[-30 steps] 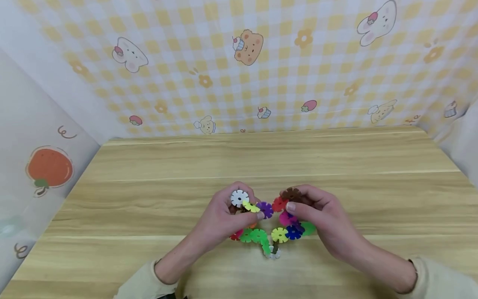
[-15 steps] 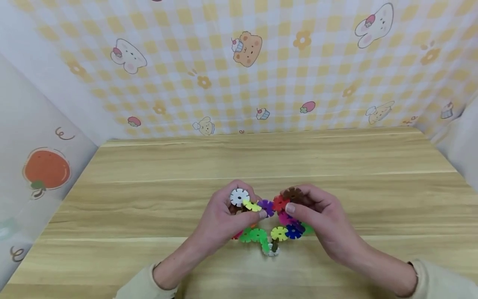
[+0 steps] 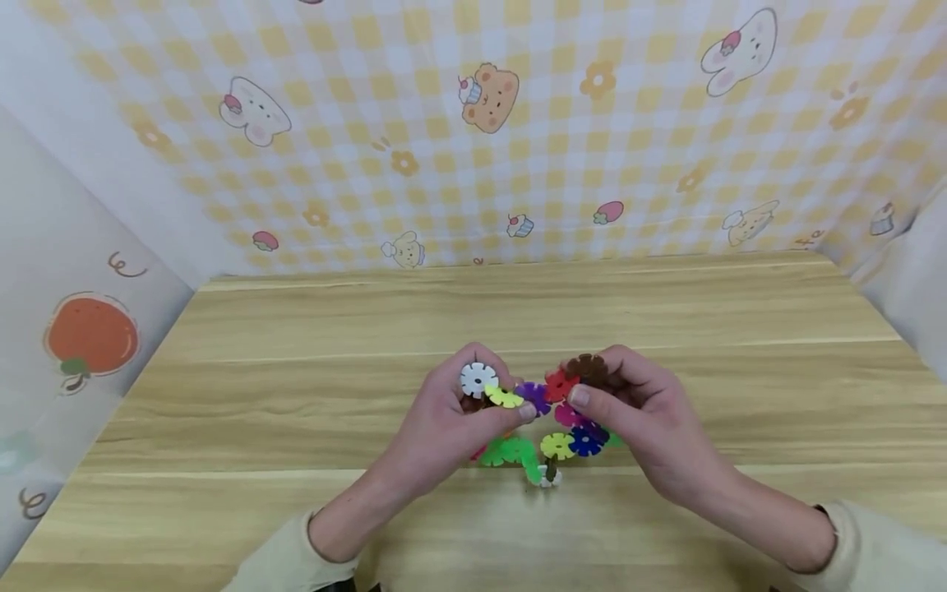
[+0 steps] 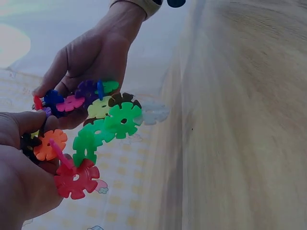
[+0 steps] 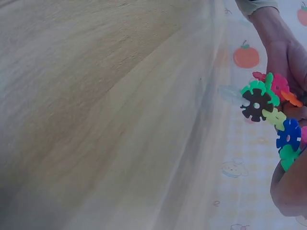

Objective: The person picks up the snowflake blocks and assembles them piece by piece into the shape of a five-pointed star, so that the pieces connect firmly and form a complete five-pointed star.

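Note:
A string of interlocking notched plastic discs (image 3: 515,450) in many colours forms a loop between my two hands. My left hand (image 3: 447,427) pinches the upper left stretch, its thumb by a purple disc (image 3: 534,398); a white disc (image 3: 479,380) and a yellow one (image 3: 505,396) show above that thumb. With thumb and fingers, my right hand (image 3: 661,427) grips the red disc (image 3: 561,386) beside a brown disc (image 3: 587,369). The purple and red discs meet between the hands. Below hang green, yellow and blue discs. In the left wrist view an orange disc (image 4: 50,144) sits by the left fingers.
The loop is held over a wood-grain table (image 3: 518,312). Behind it rises a cloth backdrop (image 3: 414,107) with yellow checks and cartoon animals. A pale side wall (image 3: 44,238) with an orange fruit print stands at the left.
Both hands and the loop have shifted slightly up, away from the body. The purple disc has come closer to the red one and now meets it. Both grips stay on the discs.

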Available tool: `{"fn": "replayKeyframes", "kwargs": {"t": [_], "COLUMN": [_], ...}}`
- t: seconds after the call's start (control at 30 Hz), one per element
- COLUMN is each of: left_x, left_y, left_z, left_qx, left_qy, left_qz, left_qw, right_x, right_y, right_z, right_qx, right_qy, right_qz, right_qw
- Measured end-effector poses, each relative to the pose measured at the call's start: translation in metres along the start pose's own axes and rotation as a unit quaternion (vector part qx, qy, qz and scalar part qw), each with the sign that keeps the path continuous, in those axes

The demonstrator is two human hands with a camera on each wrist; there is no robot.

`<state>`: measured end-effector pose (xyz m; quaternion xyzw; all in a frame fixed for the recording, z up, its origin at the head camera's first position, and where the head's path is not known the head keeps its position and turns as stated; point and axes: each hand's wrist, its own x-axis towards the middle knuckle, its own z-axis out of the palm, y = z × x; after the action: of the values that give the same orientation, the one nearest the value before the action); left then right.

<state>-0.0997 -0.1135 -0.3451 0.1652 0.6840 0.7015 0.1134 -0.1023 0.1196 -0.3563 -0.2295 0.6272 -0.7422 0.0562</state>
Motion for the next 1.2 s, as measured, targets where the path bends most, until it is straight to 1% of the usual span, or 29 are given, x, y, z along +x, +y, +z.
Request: {"fn": "replayKeyframes", "kwargs": {"t": [0.1,0.2,0.3,0.37,0.47,0.6,0.7,0.77,0.9,0.97,1.07,1.2], "left_x": [0.001,0.002,0.003,0.004,0.004,0.004,0.005,0.006,0.005,0.004,0.003,0.004], "left_y": [0.0,0.0,0.0,0.001,0.003,0.008,0.01,0.01,0.003,-0.002,-0.009,-0.014], "left_z": [0.0,-0.002,-0.003,-0.004,-0.006,-0.009,-0.013,-0.017,-0.027,-0.033,-0.039,-0.042], "left_qx": [-0.004,0.012,0.031,0.034,0.027,0.031,0.052,0.067,0.102,0.115,0.12,0.112], "left_qy": [0.012,0.022,0.024,0.022,0.014,0.004,-0.002,-0.009,-0.02,-0.027,-0.036,-0.04], "left_qz": [-0.015,-0.022,-0.024,-0.025,-0.033,-0.038,-0.041,-0.049,-0.07,-0.08,-0.092,-0.092], "left_qw": [0.9998,0.9994,0.9989,0.9989,0.999,0.9988,0.9978,0.9965,0.9922,0.9898,0.9878,0.9886], "right_x": [0.001,0.002,0.002,0.002,0.002,0.003,0.003,0.004,0.007,0.008,0.01,0.014], "right_y": [0.002,0.005,0.007,0.008,0.008,0.006,0.003,0.002,-0.001,-0.002,-0.001,0.005], "right_z": [0.002,0.005,0.006,0.006,0.007,0.007,0.008,0.008,0.004,0.002,-0.003,-0.01], "right_qx": [0.003,0.008,0.017,0.022,0.018,0.005,0.0,0.002,0.016,0.025,0.033,0.039], "right_qy": [0.008,0.012,0.007,0.005,0.005,0.014,0.033,0.057,0.116,0.135,0.145,0.137], "right_qz": [0.006,0.018,0.024,0.027,0.029,0.048,0.068,0.084,0.118,0.13,0.145,0.16], "right_qw": [0.9999,0.9997,0.9995,0.9994,0.9994,0.9987,0.9971,0.9949,0.986,0.9819,0.9783,0.9767]}}
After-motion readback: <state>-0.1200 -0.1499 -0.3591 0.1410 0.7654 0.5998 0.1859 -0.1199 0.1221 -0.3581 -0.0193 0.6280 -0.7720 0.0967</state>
